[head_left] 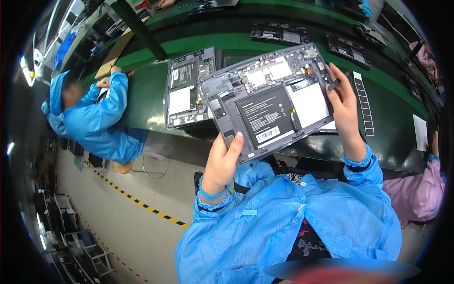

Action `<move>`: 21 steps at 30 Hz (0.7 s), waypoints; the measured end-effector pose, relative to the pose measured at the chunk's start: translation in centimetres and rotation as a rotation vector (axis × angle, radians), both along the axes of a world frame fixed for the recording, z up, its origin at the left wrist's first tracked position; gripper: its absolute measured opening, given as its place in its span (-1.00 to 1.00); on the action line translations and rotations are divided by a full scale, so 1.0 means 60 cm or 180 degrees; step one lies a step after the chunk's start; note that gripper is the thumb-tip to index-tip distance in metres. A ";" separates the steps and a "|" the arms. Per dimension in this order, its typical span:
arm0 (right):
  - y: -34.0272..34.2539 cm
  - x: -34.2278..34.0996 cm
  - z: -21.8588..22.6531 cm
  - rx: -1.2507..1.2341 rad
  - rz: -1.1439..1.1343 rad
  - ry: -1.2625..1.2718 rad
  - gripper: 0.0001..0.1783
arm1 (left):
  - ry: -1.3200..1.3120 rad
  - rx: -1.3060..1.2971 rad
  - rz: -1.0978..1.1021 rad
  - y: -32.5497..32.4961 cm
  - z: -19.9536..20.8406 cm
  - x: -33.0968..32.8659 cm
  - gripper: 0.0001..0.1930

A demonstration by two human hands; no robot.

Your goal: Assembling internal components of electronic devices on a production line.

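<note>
Tilted above the bench edge is an opened laptop base (234, 90), its circuit board along the far side. A black battery pack (263, 118) with a printed label fills much of its near half, beside a white rectangular panel (309, 105). My left hand (220, 163) grips the near left corner, thumb on top and fingers hidden underneath. At the other end my right hand (344, 104) is closed on the right edge. A small dark piece (334, 85) shows by its fingertips; whether it is loose or attached I cannot tell.
Another opened laptop base (183, 92) lies on the green bench (151, 106) to the left. Several similar units, one a dark base (347, 49), sit farther back. A white label strip (363, 104) is at right. A co-worker in blue (97, 109) sits left; a pink sleeve (414, 191) shows right.
</note>
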State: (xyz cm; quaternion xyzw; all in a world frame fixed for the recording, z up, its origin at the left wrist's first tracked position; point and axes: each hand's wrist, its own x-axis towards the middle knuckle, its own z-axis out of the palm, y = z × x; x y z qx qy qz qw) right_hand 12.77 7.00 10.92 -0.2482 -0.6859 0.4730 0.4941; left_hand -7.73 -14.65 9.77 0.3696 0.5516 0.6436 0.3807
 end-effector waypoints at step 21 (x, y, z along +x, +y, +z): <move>-0.016 0.154 0.075 0.0276 0.0798 0.0818 -0.56 | -0.1431 -0.0082 0.1458 0.055 -0.028 -0.093 -0.48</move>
